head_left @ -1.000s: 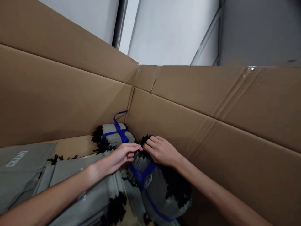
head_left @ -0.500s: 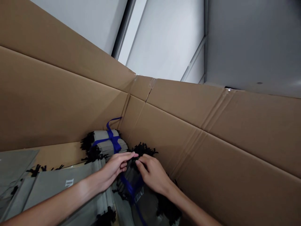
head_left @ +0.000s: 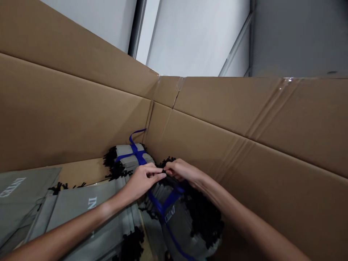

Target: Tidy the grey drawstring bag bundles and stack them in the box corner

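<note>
Over the far end of a bundle of grey cloth bags (head_left: 163,232) tied with blue ribbon (head_left: 162,209), my two hands meet fingertip to fingertip. My left hand (head_left: 146,178) is closed in a pinch, thumb and forefinger at a thin black cord. Curled fingers of my right hand (head_left: 182,169) also pinch at this black cord (head_left: 164,171), mostly hidden by the fingertips. Black cord ends (head_left: 206,217) bunch along the bundle's right side. White lettering shows on its top bag.
A second ribbon-tied grey bundle (head_left: 125,149) lies in the corner of a large cardboard box (head_left: 81,116). Stacked grey bags (head_left: 73,206) with white print lie on the left. The tall box wall (head_left: 272,174) rises close on the right.
My view has shifted a little. My right hand has moved up and turned, its fingers more curled. Both hands stay together at the bundle's far end, and more of the bundle shows.
</note>
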Action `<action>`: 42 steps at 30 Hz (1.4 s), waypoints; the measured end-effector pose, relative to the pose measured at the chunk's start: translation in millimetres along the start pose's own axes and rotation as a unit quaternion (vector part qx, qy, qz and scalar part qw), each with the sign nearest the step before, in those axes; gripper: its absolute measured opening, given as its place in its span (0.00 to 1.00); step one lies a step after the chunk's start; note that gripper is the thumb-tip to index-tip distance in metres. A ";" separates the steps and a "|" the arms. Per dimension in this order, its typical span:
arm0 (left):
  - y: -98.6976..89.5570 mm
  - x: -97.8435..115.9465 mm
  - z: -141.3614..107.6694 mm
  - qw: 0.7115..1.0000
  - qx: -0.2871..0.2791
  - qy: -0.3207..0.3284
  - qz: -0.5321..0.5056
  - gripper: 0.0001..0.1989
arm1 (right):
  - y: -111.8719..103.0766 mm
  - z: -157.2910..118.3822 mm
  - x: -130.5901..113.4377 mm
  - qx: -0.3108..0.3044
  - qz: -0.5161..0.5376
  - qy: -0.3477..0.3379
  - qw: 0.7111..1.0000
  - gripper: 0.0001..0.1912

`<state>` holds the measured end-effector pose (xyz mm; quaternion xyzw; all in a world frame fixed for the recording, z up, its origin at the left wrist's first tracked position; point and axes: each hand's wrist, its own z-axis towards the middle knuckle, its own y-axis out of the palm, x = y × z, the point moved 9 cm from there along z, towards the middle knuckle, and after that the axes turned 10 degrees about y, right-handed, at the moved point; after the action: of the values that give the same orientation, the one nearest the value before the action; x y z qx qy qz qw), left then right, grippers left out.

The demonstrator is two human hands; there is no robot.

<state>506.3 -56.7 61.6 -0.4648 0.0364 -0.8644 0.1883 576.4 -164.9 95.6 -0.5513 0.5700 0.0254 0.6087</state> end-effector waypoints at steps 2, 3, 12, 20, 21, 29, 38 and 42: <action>0.9 -1.6 -0.2 1.000 0.014 -0.005 0.000 0.19 | 0.8 2.4 -0.8 -0.014 0.023 -0.007 1.000 0.14; 2.0 -2.7 -0.9 1.000 0.018 -0.010 -0.006 0.21 | -0.1 2.0 -1.6 -0.014 0.032 -0.018 0.999 0.16; 7.3 -10.2 -11.8 0.993 0.021 -0.084 -0.085 0.24 | -12.8 -10.7 0.8 -0.003 0.080 -0.150 0.985 0.26; 5.6 -11.8 -10.7 0.991 0.023 -0.097 -0.093 0.27 | -5.8 -4.5 6.3 -0.012 0.081 -0.172 0.982 0.32; 5.1 -11.8 -10.7 0.991 0.024 -0.099 -0.092 0.28 | -5.4 -4.8 5.8 -0.007 0.079 -0.177 0.981 0.32; -6.7 -16.5 -10.8 0.993 0.065 -0.098 -0.016 0.27 | -4.1 -8.7 3.4 0.034 0.038 -0.204 0.978 0.26; -15.4 9.6 -11.5 0.990 0.097 0.005 0.103 0.15 | -9.1 -11.7 5.6 0.092 0.015 -0.216 0.972 0.08; -19.3 15.2 -11.4 0.984 0.110 0.017 0.137 0.13 | -12.6 -14.2 5.4 0.145 0.001 -0.218 0.965 0.07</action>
<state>483.8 -45.5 71.7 -0.4170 0.0077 -0.8369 0.3545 577.1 -183.0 103.5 -0.4377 0.4217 0.0628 0.7916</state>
